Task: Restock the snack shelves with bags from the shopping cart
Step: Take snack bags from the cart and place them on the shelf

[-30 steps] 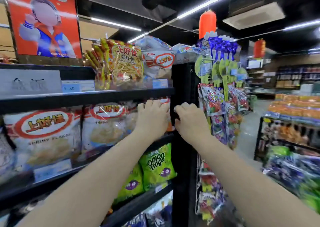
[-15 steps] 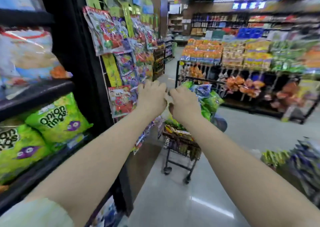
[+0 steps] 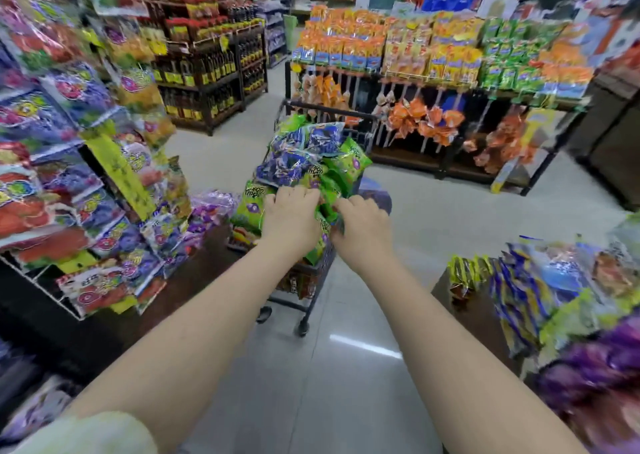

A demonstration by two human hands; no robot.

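Note:
A black wire shopping cart [image 3: 330,107] stands in the aisle straight ahead of me, heaped with green onion-ring snack bags [image 3: 349,162] and blue-purple bags [image 3: 294,159]. Both my arms reach out over its near end. My left hand [image 3: 291,218] lies curled on top of the green bags at the near edge. My right hand [image 3: 360,228] is beside it, fingers closed on a crumpled green bag [image 3: 325,207] that sits between the two hands. The snack shelves I was at are out of view.
A hanging rack of colourful candy bags [image 3: 86,176] juts out close on my left. Across the aisle stands a long display of orange and green packs [image 3: 433,58]. A low stand with bags [image 3: 554,297] is near right. Grey floor tiles [image 3: 346,367] lie between.
I have turned from the snack shelf towards the aisle. Both hands left the shelf edge, travelled together to the cart and closed on the green bags there.

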